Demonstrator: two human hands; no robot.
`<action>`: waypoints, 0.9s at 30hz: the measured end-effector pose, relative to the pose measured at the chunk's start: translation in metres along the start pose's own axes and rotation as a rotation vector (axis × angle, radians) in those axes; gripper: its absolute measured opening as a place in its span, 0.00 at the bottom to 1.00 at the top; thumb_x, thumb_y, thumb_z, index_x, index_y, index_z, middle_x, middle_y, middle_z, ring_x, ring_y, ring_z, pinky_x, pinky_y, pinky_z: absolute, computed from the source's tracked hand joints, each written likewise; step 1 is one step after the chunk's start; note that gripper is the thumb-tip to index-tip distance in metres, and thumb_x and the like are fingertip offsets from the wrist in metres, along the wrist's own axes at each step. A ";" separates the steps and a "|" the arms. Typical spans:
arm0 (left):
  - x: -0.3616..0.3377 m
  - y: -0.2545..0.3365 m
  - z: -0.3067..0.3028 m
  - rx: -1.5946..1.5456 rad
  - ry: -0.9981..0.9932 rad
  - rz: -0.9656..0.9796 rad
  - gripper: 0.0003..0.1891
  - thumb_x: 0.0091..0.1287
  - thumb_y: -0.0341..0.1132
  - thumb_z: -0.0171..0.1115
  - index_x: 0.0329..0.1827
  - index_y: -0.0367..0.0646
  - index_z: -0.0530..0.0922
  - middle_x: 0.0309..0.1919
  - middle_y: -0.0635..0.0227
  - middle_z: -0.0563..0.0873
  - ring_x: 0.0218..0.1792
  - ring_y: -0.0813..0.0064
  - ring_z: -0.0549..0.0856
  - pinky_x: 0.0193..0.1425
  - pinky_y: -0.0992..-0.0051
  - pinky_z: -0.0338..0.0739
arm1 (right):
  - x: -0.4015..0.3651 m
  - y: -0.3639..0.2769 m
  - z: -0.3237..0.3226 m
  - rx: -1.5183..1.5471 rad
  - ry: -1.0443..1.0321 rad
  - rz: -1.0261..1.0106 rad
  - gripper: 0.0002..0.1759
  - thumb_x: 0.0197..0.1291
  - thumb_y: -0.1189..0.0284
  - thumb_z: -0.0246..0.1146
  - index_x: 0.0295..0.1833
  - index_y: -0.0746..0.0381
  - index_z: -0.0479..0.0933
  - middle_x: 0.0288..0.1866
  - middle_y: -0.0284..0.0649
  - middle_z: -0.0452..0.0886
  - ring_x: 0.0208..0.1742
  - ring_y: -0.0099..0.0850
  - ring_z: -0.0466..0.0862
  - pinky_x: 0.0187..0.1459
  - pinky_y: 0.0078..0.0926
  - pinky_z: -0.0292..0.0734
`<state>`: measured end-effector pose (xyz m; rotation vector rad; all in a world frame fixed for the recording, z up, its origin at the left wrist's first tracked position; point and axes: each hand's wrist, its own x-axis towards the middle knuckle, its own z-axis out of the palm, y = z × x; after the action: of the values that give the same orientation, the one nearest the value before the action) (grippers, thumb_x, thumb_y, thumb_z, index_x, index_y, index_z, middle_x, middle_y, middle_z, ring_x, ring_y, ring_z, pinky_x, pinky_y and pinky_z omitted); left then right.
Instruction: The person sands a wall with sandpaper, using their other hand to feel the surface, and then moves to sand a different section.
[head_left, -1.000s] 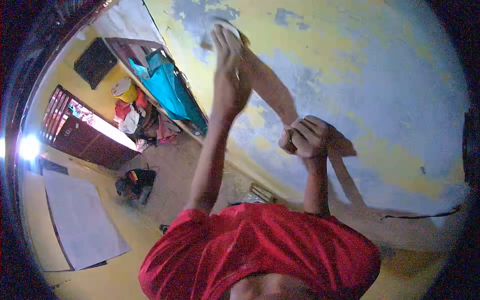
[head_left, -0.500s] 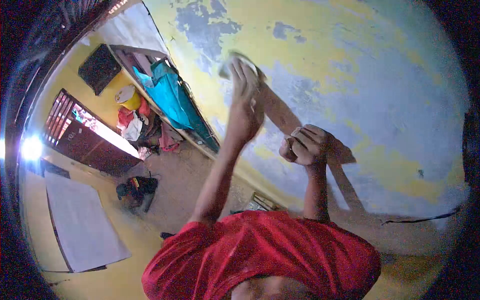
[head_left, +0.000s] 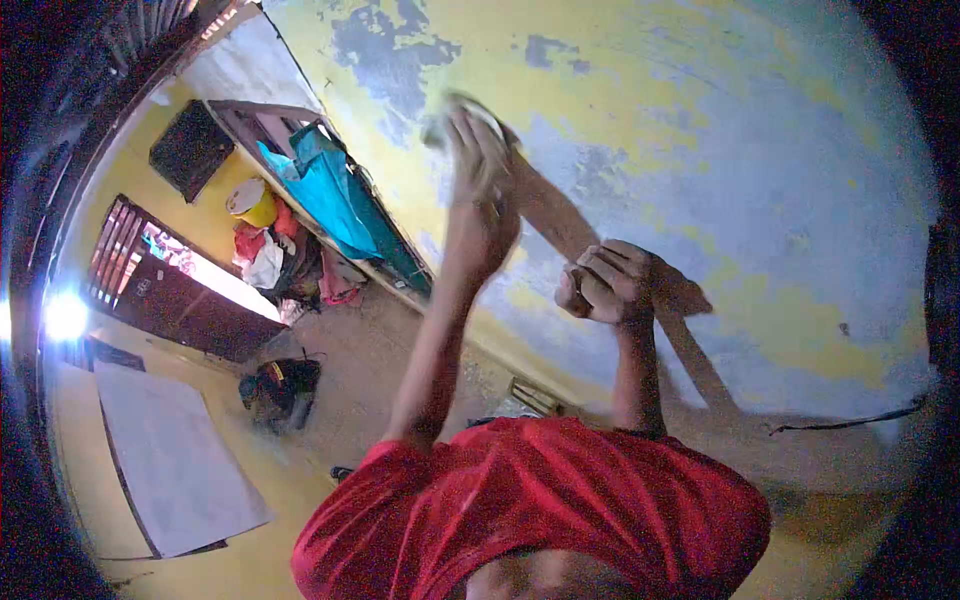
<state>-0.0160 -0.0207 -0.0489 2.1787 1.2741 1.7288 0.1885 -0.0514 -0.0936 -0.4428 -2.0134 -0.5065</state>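
my red shirt (head_left: 540,500) fills the bottom edge. right hand (head_left: 605,285) is up near the wall, fingers curled tight into a fist; can't tell if anything's inside it. left hand (head_left: 478,190) reaches higher, fingers together and flat, pinning a pale pad (head_left: 437,125) against the peeling yellow-blue wall (head_left: 760,180). further off to the left: teal cloth (head_left: 330,185), yellow bucket (head_left: 252,203), dark door (head_left: 190,290).
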 end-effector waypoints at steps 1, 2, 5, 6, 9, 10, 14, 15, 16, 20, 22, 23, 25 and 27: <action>-0.017 0.006 0.006 0.066 -0.100 -0.014 0.42 0.53 0.12 0.52 0.77 0.37 0.59 0.80 0.42 0.46 0.80 0.46 0.43 0.80 0.61 0.49 | -0.002 0.001 -0.001 0.017 -0.017 -0.010 0.10 0.46 0.72 0.70 0.22 0.56 0.74 0.30 0.40 0.84 0.31 0.39 0.87 0.34 0.40 0.85; -0.024 0.009 0.012 0.078 -0.086 0.027 0.41 0.54 0.13 0.52 0.77 0.36 0.59 0.80 0.42 0.45 0.80 0.46 0.43 0.81 0.60 0.49 | -0.002 0.003 -0.001 0.037 -0.033 -0.020 0.10 0.45 0.73 0.70 0.22 0.56 0.73 0.30 0.40 0.83 0.31 0.38 0.87 0.33 0.39 0.85; -0.013 -0.001 0.008 0.094 -0.055 0.103 0.37 0.59 0.16 0.48 0.76 0.34 0.58 0.80 0.40 0.41 0.81 0.48 0.41 0.81 0.61 0.49 | 0.004 0.002 -0.004 0.000 -0.078 -0.051 0.10 0.45 0.74 0.70 0.22 0.55 0.73 0.29 0.39 0.83 0.30 0.38 0.86 0.31 0.38 0.84; 0.004 -0.005 0.001 0.133 0.032 0.095 0.33 0.62 0.18 0.47 0.75 0.33 0.59 0.79 0.39 0.47 0.80 0.48 0.47 0.80 0.62 0.52 | 0.007 0.001 -0.001 0.020 -0.033 -0.055 0.10 0.45 0.74 0.69 0.22 0.55 0.72 0.29 0.39 0.83 0.29 0.38 0.86 0.30 0.37 0.84; 0.042 -0.040 -0.042 0.159 -0.052 -0.034 0.25 0.71 0.24 0.42 0.72 0.30 0.64 0.70 0.40 0.69 0.72 0.48 0.68 0.76 0.65 0.60 | 0.001 -0.001 -0.003 0.004 -0.067 0.009 0.10 0.45 0.74 0.68 0.22 0.56 0.72 0.29 0.39 0.83 0.29 0.38 0.86 0.31 0.37 0.84; 0.052 -0.012 -0.037 0.004 0.086 -0.149 0.23 0.71 0.24 0.44 0.69 0.30 0.67 0.63 0.44 0.77 0.63 0.48 0.76 0.73 0.63 0.65 | -0.001 0.001 -0.003 -0.001 -0.064 0.011 0.10 0.45 0.74 0.68 0.22 0.56 0.72 0.29 0.39 0.83 0.29 0.38 0.86 0.31 0.37 0.84; -0.006 -0.017 0.009 0.006 0.079 -0.077 0.29 0.64 0.18 0.47 0.72 0.30 0.63 0.71 0.39 0.61 0.73 0.45 0.59 0.76 0.62 0.57 | -0.001 0.004 -0.007 0.048 -0.031 -0.033 0.10 0.44 0.74 0.69 0.22 0.56 0.72 0.27 0.38 0.82 0.29 0.37 0.86 0.31 0.37 0.84; -0.024 -0.009 0.016 0.024 0.000 -0.074 0.33 0.61 0.18 0.46 0.74 0.30 0.60 0.77 0.35 0.48 0.79 0.41 0.44 0.80 0.60 0.48 | -0.001 0.001 -0.006 0.043 -0.060 -0.006 0.10 0.44 0.73 0.69 0.22 0.56 0.73 0.27 0.38 0.82 0.29 0.36 0.86 0.31 0.36 0.84; -0.021 -0.010 0.016 0.025 0.001 -0.061 0.33 0.61 0.18 0.46 0.74 0.30 0.60 0.77 0.35 0.48 0.79 0.41 0.44 0.80 0.60 0.48 | 0.004 0.000 -0.004 0.042 -0.032 -0.005 0.09 0.46 0.74 0.68 0.23 0.55 0.74 0.28 0.37 0.82 0.28 0.35 0.86 0.31 0.36 0.84; 0.001 -0.044 -0.003 -0.157 0.088 -0.194 0.27 0.65 0.22 0.47 0.70 0.29 0.66 0.75 0.36 0.59 0.76 0.39 0.56 0.78 0.60 0.56 | 0.011 -0.003 -0.006 0.019 0.010 -0.036 0.08 0.50 0.76 0.65 0.23 0.55 0.74 0.26 0.37 0.81 0.25 0.34 0.84 0.28 0.35 0.83; 0.030 -0.045 -0.027 -0.018 0.153 -0.065 0.23 0.70 0.24 0.47 0.69 0.29 0.68 0.66 0.44 0.70 0.65 0.51 0.69 0.70 0.65 0.65 | -0.002 0.000 -0.001 0.047 0.036 -0.034 0.05 0.47 0.77 0.65 0.24 0.57 0.75 0.26 0.38 0.81 0.25 0.35 0.84 0.28 0.35 0.81; 0.032 -0.051 -0.026 0.180 0.196 0.058 0.21 0.73 0.21 0.46 0.69 0.31 0.69 0.59 0.54 0.81 0.53 0.63 0.81 0.62 0.68 0.73 | -0.005 0.001 0.001 0.066 0.073 -0.039 0.04 0.45 0.77 0.65 0.25 0.60 0.76 0.27 0.38 0.81 0.26 0.36 0.84 0.27 0.34 0.79; -0.003 -0.048 0.003 -0.260 0.061 -0.223 0.29 0.65 0.25 0.47 0.71 0.25 0.62 0.76 0.31 0.51 0.78 0.35 0.49 0.79 0.56 0.52 | -0.002 -0.001 -0.001 0.064 0.072 -0.028 0.05 0.47 0.77 0.66 0.25 0.58 0.76 0.28 0.39 0.82 0.26 0.36 0.84 0.28 0.35 0.81; -0.027 0.005 0.019 0.041 -0.091 0.037 0.33 0.61 0.23 0.49 0.73 0.25 0.58 0.77 0.31 0.47 0.77 0.30 0.42 0.78 0.49 0.50 | 0.002 -0.001 0.000 0.060 0.073 -0.013 0.06 0.48 0.76 0.66 0.25 0.56 0.76 0.28 0.39 0.83 0.27 0.36 0.85 0.29 0.36 0.83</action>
<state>0.0020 -0.0337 -0.0741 2.2894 1.2660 1.6092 0.1877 -0.0518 -0.0923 -0.3697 -1.9574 -0.4626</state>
